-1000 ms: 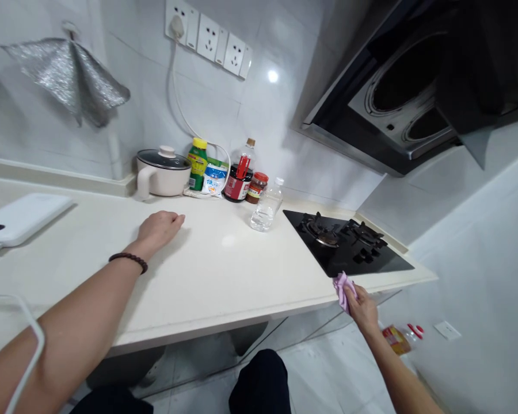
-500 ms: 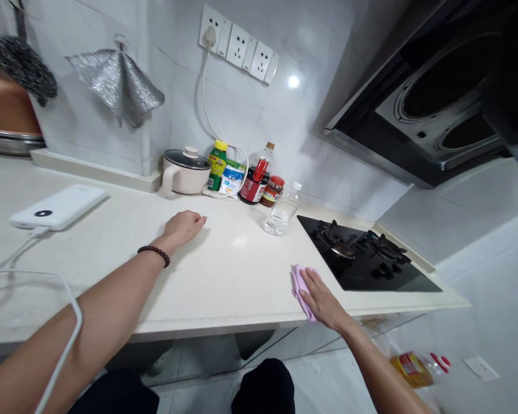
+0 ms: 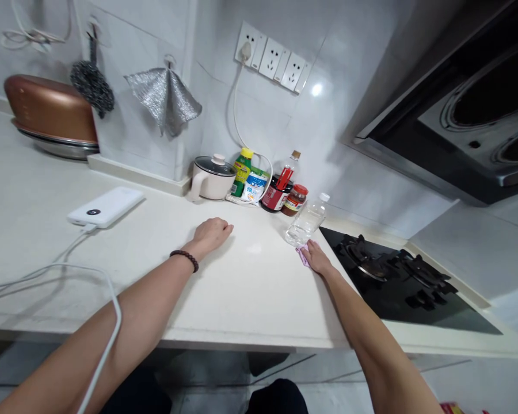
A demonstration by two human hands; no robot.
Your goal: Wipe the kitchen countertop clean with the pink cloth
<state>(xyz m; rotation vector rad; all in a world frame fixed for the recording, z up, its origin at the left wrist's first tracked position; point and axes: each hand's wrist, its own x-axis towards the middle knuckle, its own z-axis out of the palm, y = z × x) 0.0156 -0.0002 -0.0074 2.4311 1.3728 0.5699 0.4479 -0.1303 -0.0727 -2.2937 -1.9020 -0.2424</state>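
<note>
The right hand (image 3: 318, 259) covers the pink cloth (image 3: 303, 256) on the worktop (image 3: 250, 299), at the base of the clear bottle (image 3: 307, 221); whether its fingers pinch the cloth cannot be told. The left hand (image 3: 212, 234) rests with fingers curled inward. Behind, the blue-white packet (image 3: 254, 187) bears Chinese print, too small to read reliably.

dark beaded bracelet (image 3: 188, 255), left wrist (image 3: 191, 250) | bare forearms (image 3: 143, 310) | dark legwear (image 3: 278, 398)

wht-grey tile wall (image 3: 271, 118) w/ bright refl. (image 3: 316, 89) rises behind back edge of surface (image 3: 250, 293); pale tiled flr (image 3: 339, 399) lies below front edge.
</note>
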